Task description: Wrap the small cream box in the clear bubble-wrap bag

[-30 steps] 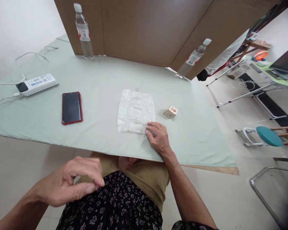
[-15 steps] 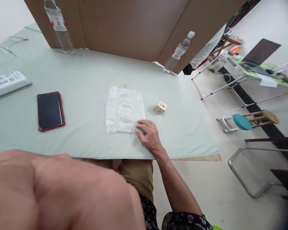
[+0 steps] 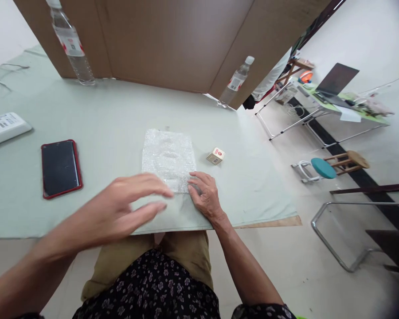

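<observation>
My left hand [image 3: 113, 209] is now reaching farther over the table [image 3: 119, 117], grip parted and empty; my right hand [image 3: 206, 197] is touching the near-right corner of the bubble wrap [image 3: 168, 155] lying there — pinching or not, I can't tell. Loose pressure could be letting it slide.

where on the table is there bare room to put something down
Bare cloth lies between the phone and the bubble wrap, beyond the left hand; between the wrap and the cardboard; and right of the small box. It's crowded at the wrap's near edge, where the right hand rests and the left hand hovers.
</observation>
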### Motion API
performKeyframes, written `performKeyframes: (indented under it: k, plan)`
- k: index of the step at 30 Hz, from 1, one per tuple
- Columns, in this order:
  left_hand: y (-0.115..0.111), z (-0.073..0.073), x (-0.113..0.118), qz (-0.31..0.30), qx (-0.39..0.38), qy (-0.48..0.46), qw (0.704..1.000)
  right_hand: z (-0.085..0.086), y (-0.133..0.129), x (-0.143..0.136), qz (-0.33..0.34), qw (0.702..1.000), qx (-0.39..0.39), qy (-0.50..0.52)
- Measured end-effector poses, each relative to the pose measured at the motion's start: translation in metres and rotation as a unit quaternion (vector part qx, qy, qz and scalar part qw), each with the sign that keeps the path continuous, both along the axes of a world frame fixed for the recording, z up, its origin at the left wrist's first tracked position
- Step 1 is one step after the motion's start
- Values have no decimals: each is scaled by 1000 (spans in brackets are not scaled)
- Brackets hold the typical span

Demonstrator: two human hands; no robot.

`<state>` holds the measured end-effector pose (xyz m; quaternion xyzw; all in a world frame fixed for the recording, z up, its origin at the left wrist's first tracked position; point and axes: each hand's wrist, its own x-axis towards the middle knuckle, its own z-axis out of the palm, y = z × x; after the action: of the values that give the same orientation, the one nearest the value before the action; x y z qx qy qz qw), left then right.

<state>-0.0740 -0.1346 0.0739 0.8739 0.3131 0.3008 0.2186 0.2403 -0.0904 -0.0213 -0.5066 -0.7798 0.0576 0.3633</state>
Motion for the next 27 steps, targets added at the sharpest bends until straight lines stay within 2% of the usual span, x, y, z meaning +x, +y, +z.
performKeyframes:
  k: [2, 3, 5, 8, 10, 12, 14, 17, 21, 24, 27]
  plan:
    - [49, -12, 35, 49, -15, 63, 997, 6, 3, 10, -41, 999, 13, 26]
    - [69, -21, 48, 46, -8, 74, 996, 9, 7, 19, -64, 997, 17, 38]
    - [99, -42, 61, 54, -23, 118, 991, 16, 20, 40, -115, 992, 34, 44]
    - [116, -67, 59, 72, -61, 163, 982, 20, 49, 74, -188, 982, -10, 20]
    - [117, -74, 54, 66, -79, 173, 980, 19, 69, 90, -223, 971, -83, 14]
    - [115, -75, 52, 54, -92, 172, 979, 18, 83, 97, -222, 963, -151, 38]
    - [114, -74, 51, 41, -102, 166, 980, 21, 87, 94, -205, 961, -172, 72]
    - [114, -71, 49, 22, -110, 152, 982, 39, 78, 73, -168, 971, -117, 120]
    - [115, -72, 46, 14, -106, 133, 985, 60, 66, 24, -38, 986, -81, 138]
    - [116, -77, 43, 11, -95, 114, 989, 51, 71, -9, 54, 986, -111, 116]
    - [117, -83, 41, -4, -82, 104, 991, 29, 78, -26, 90, 979, -149, 102]
